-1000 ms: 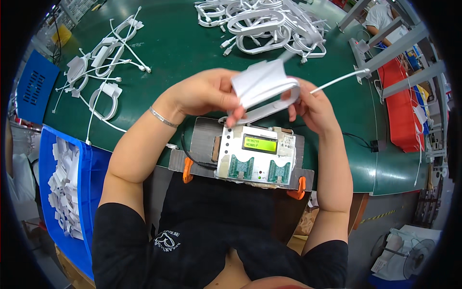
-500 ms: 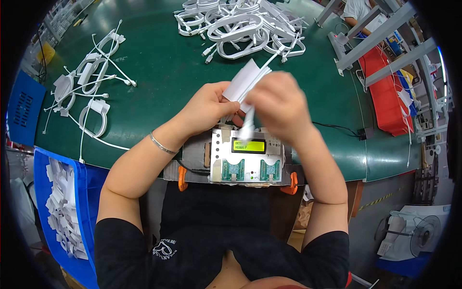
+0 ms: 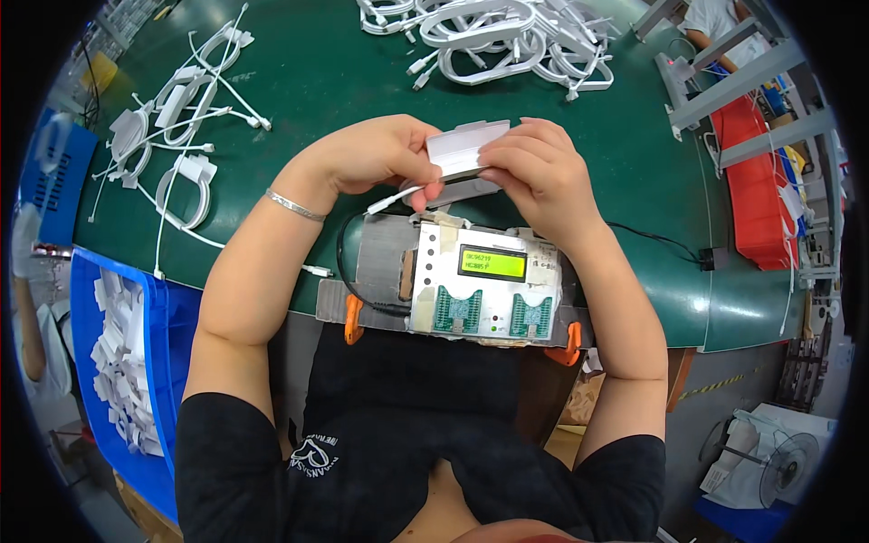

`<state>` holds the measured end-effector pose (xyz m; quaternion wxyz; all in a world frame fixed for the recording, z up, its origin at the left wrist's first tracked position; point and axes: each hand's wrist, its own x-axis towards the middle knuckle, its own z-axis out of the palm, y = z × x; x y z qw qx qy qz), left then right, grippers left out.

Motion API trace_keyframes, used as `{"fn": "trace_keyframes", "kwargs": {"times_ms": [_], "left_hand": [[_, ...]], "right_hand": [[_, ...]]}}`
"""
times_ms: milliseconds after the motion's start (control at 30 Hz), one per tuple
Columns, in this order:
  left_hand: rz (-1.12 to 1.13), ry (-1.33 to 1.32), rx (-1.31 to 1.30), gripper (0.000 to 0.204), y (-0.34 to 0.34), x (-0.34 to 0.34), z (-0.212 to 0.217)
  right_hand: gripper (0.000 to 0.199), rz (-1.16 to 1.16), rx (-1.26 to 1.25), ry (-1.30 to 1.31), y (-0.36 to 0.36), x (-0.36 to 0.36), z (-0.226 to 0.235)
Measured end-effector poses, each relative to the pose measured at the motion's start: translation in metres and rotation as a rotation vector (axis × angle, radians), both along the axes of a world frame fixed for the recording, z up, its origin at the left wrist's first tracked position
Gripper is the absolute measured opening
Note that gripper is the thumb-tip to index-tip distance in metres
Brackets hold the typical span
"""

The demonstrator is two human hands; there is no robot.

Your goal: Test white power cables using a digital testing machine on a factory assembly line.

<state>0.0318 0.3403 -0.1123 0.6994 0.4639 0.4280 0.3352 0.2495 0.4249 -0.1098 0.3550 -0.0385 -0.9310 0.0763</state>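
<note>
Just beyond the white test box, both hands hold a coiled white cable in a folded white paper sleeve. My left hand is closed on the left end, thumb and fingers pinching sleeve and cable. A white cable plug pokes out below those fingers. My right hand grips the sleeve's right end, its fingers bent over the paper edge. The sleeve is partly opened and shows its inner fold. Much of the coil is hidden behind the paper and fingers. The test box has a lit yellow-green display and two green circuit boards.
A pile of coiled white cables lies at the far middle. Several wrapped cables lie at left. A blue bin of white paper pieces stands lower left. Orange clamps flank the box. At right are metal frames and a red bin.
My right hand has moved from the cable end to the sleeve's right end. The sleeve has turned from steeply slanted to nearly level. The whole view has shifted slightly.
</note>
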Motion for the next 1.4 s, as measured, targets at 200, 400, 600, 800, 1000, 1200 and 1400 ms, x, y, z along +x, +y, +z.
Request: {"fn": "trace_keyframes", "kwargs": {"times_ms": [200,400,600,800,1000,1200,1400], "left_hand": [[0.005,0.067,0.038,0.02,-0.005,0.006,0.005],[0.154,0.161,0.04,0.022,-0.008,0.016,0.009],[0.339,0.694,0.412,0.018,-0.004,0.02,0.001],[0.393,0.955,0.689,0.017,-0.001,0.026,-0.006],[0.302,0.987,0.595,0.015,0.009,0.028,-0.015],[0.357,0.926,0.499,0.015,0.013,0.03,-0.022],[0.401,0.865,0.421,0.013,0.014,0.035,-0.021]], "right_hand": [[0.018,-0.069,-0.039,-0.111,-0.003,0.006,-0.006],[0.022,-0.08,0.059,-0.101,-0.004,0.006,0.0],[0.017,-0.109,-0.733,-0.065,-0.004,0.005,-0.001],[0.013,-0.319,-0.608,-0.227,0.004,-0.001,-0.01],[0.014,-0.193,-0.711,-0.202,0.016,-0.004,-0.03],[0.013,-0.259,-0.854,-0.311,0.014,-0.007,-0.023],[0.011,-0.208,-0.628,-0.249,0.013,-0.003,-0.03]]}}
